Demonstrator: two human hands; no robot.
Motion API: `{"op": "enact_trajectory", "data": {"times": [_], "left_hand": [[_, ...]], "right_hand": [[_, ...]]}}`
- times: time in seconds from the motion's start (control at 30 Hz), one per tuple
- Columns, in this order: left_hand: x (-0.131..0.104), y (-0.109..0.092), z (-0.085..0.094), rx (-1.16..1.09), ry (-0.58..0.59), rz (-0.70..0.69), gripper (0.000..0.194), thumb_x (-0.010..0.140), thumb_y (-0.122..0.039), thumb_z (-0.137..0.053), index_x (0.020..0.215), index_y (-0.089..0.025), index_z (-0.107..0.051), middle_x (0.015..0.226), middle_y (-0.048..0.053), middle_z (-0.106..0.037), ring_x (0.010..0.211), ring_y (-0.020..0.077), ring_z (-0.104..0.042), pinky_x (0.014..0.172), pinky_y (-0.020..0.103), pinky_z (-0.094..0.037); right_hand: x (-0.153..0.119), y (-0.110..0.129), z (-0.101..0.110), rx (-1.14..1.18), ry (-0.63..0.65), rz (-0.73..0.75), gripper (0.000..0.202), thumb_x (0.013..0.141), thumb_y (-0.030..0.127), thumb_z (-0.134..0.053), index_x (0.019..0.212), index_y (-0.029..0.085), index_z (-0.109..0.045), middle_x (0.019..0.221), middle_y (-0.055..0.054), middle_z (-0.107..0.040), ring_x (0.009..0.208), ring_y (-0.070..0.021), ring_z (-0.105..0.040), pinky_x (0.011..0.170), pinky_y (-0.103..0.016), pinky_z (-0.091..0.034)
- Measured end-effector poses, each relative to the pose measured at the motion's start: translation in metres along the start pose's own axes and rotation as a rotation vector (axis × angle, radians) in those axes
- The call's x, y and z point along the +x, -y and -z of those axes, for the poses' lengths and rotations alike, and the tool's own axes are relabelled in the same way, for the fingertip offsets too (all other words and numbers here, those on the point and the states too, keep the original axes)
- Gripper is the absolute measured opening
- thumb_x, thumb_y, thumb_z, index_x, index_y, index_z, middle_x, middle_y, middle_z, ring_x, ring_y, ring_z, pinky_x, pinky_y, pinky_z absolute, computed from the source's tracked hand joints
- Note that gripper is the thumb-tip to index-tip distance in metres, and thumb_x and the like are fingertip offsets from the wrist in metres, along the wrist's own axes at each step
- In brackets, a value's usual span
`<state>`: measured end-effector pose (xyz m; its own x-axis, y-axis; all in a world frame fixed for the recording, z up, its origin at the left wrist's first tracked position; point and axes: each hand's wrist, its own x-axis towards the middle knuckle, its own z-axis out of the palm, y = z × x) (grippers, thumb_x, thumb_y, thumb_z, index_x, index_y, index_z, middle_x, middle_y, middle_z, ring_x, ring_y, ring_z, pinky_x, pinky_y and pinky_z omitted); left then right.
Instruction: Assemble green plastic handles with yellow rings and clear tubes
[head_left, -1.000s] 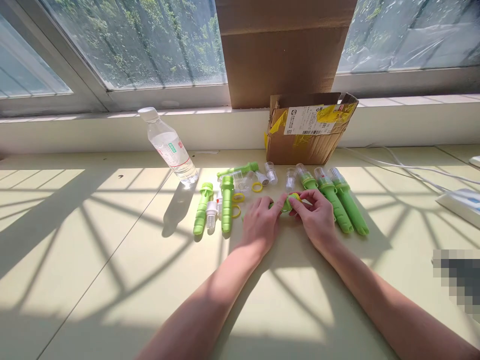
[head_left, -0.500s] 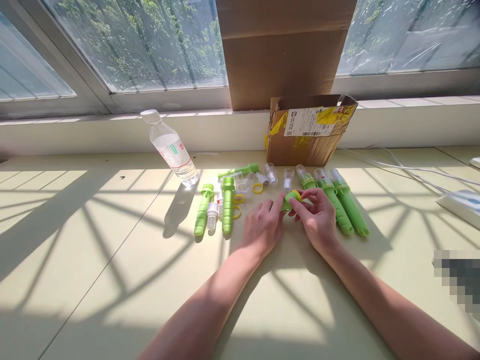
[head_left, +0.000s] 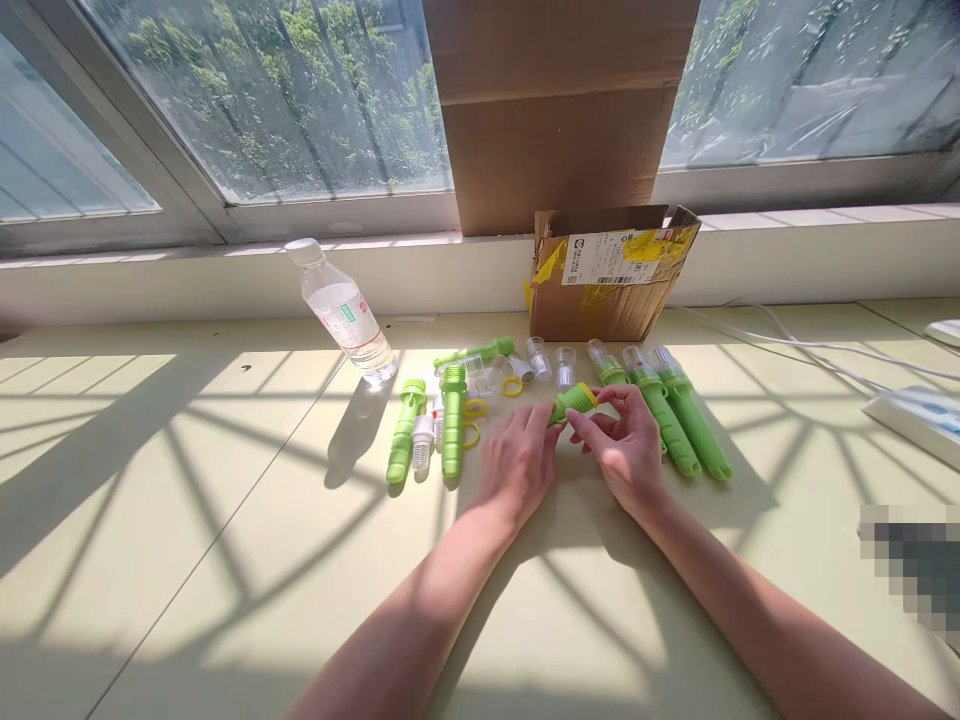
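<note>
My left hand is wrapped round a green threaded tube over the middle of the table. The fingers of my right hand pinch its upper end, where a yellow ring sits at the threads. To the left lie two green tubes with a small clear cap piece between them. Another green tube, clear caps and loose yellow rings lie beyond my left hand. Right of my right hand are several green tubes with clear caps on.
A water bottle stands at the back left. An open cardboard box is at the back, below a cardboard sheet on the window. White cables and a white device lie at the right.
The view has shifted slightly, so the scene sits lower. More of the threads on the held tube shows between my hands, and the fingers of my right hand have shifted at the ring.
</note>
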<state>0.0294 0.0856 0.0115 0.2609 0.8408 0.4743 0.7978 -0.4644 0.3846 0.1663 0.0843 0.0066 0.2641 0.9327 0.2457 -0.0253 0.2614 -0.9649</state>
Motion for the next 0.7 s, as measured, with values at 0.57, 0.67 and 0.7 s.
{"op": "enact_trajectory", "data": {"times": [0.57,0.67,0.7], "left_hand": [[0.0034,-0.0005,0.0026,-0.165,0.004,0.126,0.024,0.099,-0.027,-0.036,0.104,-0.021,-0.057,0.091,0.003,-0.067,0.077,0.0154,-0.061,0.064,0.026,-0.043],[0.0033,-0.0012,0.0046,-0.216,-0.045,0.118,0.020,0.096,-0.028,-0.041,0.105,-0.020,-0.057,0.093,0.003,-0.066,0.080,0.0157,-0.061,0.066,0.026,-0.044],[0.0030,-0.0017,0.0053,-0.225,-0.064,0.114,0.018,0.094,-0.028,-0.044,0.105,-0.020,-0.057,0.094,0.004,-0.066,0.081,0.0159,-0.061,0.067,0.026,-0.044]], "right_hand": [[-0.0067,-0.0007,-0.0023,-0.131,-0.039,0.031,0.040,0.069,0.042,-0.077,0.100,0.023,-0.058,0.056,0.004,-0.060,0.053,-0.0188,-0.062,0.051,-0.030,-0.046],[-0.0072,-0.0001,-0.0032,-0.126,-0.048,0.040,0.040,0.069,0.043,-0.077,0.099,0.023,-0.058,0.056,0.004,-0.060,0.052,-0.0182,-0.061,0.051,-0.030,-0.046],[-0.0076,0.0006,-0.0036,-0.120,-0.049,0.055,0.039,0.070,0.043,-0.076,0.099,0.023,-0.058,0.060,0.003,-0.061,0.051,-0.0173,-0.061,0.051,-0.030,-0.047]]}}
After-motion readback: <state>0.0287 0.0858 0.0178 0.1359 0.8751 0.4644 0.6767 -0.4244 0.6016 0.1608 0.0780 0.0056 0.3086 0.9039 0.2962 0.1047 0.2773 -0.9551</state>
